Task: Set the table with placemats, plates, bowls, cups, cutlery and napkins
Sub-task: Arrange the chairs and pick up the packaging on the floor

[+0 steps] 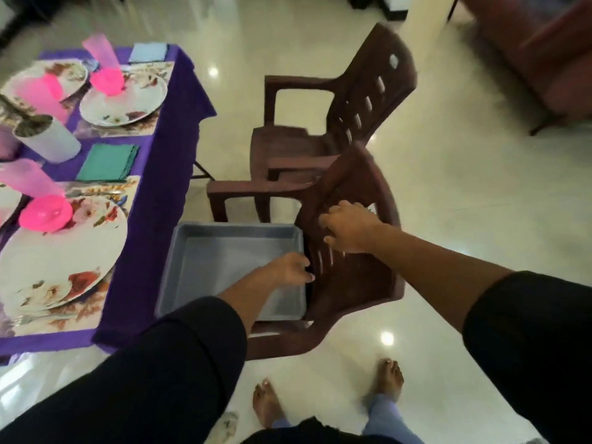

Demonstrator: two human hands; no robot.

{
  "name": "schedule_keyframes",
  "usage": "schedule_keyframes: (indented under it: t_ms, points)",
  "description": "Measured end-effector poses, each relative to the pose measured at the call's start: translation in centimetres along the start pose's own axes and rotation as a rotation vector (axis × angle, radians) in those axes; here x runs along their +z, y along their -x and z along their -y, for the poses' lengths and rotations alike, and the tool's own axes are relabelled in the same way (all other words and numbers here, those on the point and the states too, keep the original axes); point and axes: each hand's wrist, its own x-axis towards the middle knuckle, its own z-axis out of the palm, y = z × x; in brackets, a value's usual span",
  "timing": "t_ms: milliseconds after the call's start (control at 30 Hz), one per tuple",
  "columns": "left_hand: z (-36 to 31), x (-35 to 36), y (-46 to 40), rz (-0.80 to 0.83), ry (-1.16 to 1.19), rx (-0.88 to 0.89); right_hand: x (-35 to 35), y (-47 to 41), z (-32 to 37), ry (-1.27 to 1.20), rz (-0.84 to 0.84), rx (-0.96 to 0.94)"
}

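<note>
A purple-clothed table [160, 193] at the left carries floral placemats, floral plates [64, 251], pink bowls [45, 213], pink cups [102, 56] and a green napkin [107, 163]. Beside it a brown plastic chair [349, 277] holds an empty grey tray [224, 261] on its seat. My left hand [290, 267] grips the inner edge of the chair's backrest beside the tray. My right hand [346, 229] grips the top of the same backrest.
A second brown chair [336, 123] stands just behind the first, touching it. A white tumbler [48, 139] with cutlery stands on the table. A light blue napkin [149, 52] lies at the far end. A reddish sofa [544, 49] is at upper right. My bare feet [389, 379] stand on the tiled floor.
</note>
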Motion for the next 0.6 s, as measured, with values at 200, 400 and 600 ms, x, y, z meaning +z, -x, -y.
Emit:
schedule_keyframes:
  t_ms: [200, 400, 600]
  points:
    - [-12.3, 0.8, -2.6, -0.183, 0.229, 0.047, -1.4, 2.0, -9.7, 0.134, -0.085, -0.116]
    - [-16.1, 5.6, -6.5, -0.421, 0.507, -0.119, 0.0, 1.6, -16.0, 0.090, -0.110, -0.372]
    - [-14.9, 8.6, -5.2, -0.463, 0.649, -0.248, 0.8, -1.3, -17.2, 0.099, -0.106, -0.528]
